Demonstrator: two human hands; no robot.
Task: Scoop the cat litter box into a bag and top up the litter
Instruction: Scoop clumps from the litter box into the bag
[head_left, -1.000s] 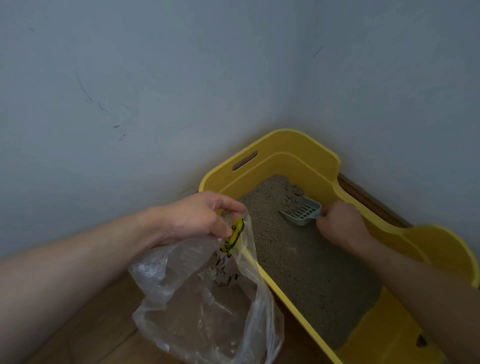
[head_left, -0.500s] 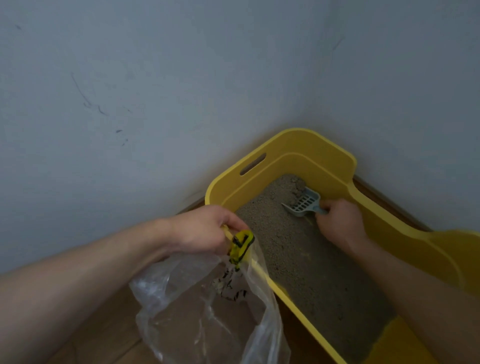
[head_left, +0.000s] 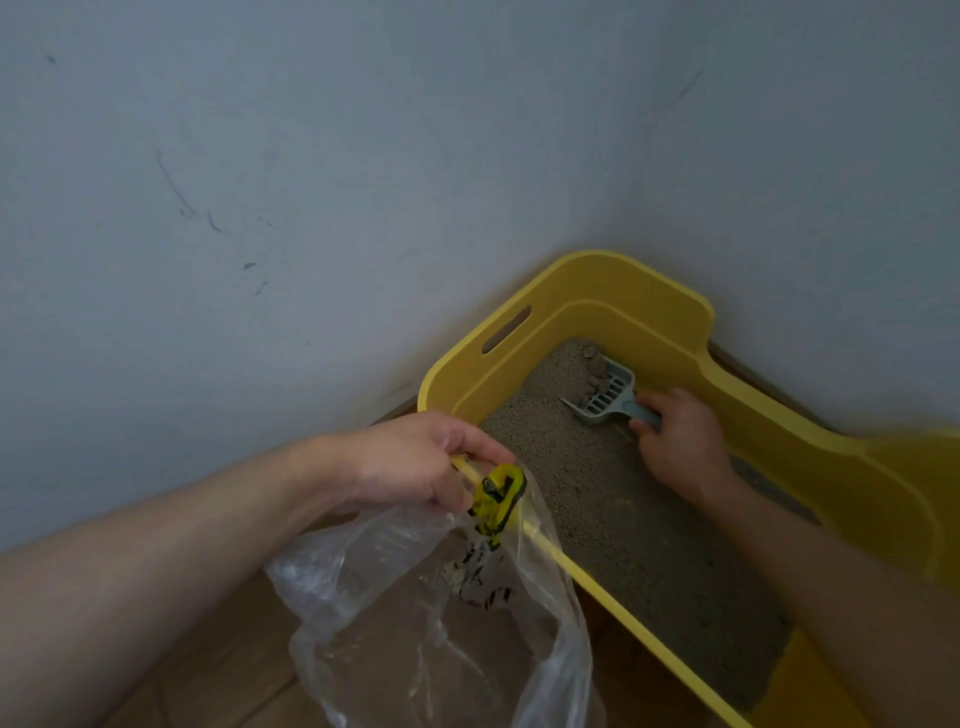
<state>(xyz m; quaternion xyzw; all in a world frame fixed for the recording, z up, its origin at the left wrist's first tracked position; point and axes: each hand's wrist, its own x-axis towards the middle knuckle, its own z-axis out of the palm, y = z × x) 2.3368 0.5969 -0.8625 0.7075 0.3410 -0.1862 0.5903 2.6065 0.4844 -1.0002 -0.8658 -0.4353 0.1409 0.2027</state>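
The right hand (head_left: 680, 447) grips the slotted scoop (head_left: 605, 397) at the yellow litter box's (head_left: 644, 291) far corner while the left hand (head_left: 415, 462) pinches the clear bag (head_left: 431, 623) against its near rim, seemingly ready for the clumps (head_left: 595, 371).

Litter box (head_left: 779, 436): 4 o'clock end cut off, blurred. Bag (head_left: 415, 649): cut off at 6 o'clock. Scoop (head_left: 605, 397) handle: hidden in right hand (head_left: 680, 452).
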